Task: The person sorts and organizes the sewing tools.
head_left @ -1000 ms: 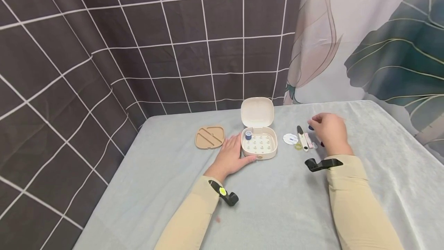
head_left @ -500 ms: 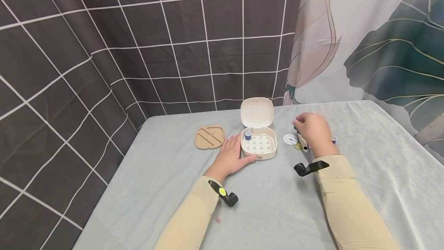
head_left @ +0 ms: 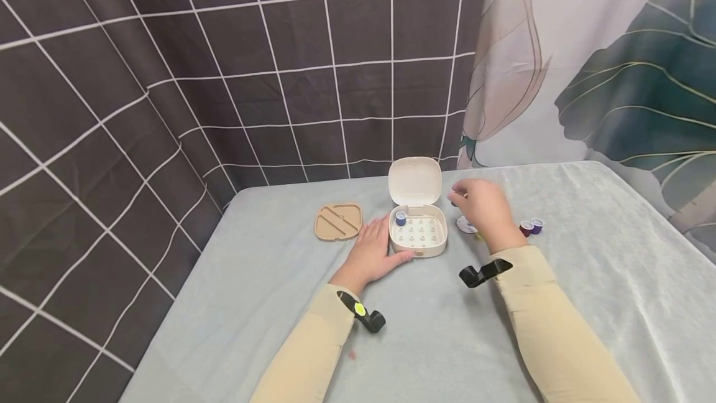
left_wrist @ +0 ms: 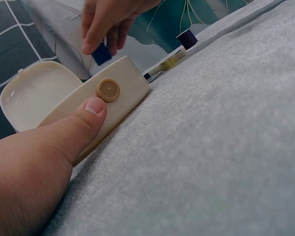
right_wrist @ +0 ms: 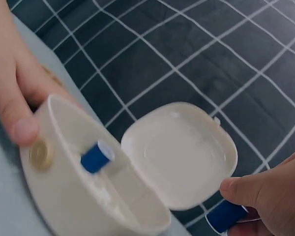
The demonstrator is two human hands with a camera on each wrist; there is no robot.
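Note:
My right hand [head_left: 485, 213] is above the bed-like surface, to the right of a cream sewing box [head_left: 433, 250]. Between thumb and fingers it pinches a blue thread spool [right_wrist: 227, 216], raised beside the open lid [right_wrist: 182, 157]. Another blue spool [right_wrist: 97, 157] stands inside the box, at the back left of a white base with rows of small pegs. My left hand [head_left: 368, 254] rests against the box's left side, fingers extended. Its thumb [left_wrist: 91, 115] lies along the front wall, just beside the tan button clasp [left_wrist: 108, 90].
A tan divided tray [head_left: 339, 221] lies left of the box. To the right are a round white needle disc [head_left: 465, 225], partly hidden, a dark red spool [head_left: 526, 229] and a purple spool [head_left: 537, 226]. A gold textured piece [left_wrist: 173, 60] shows beyond the box. A dark gridded curtain [head_left: 291, 79] hangs behind.
My right hand has moved left toward the box, carrying the blue spool over the small items. The dark red and purple spools have come into view. My left hand stays put.

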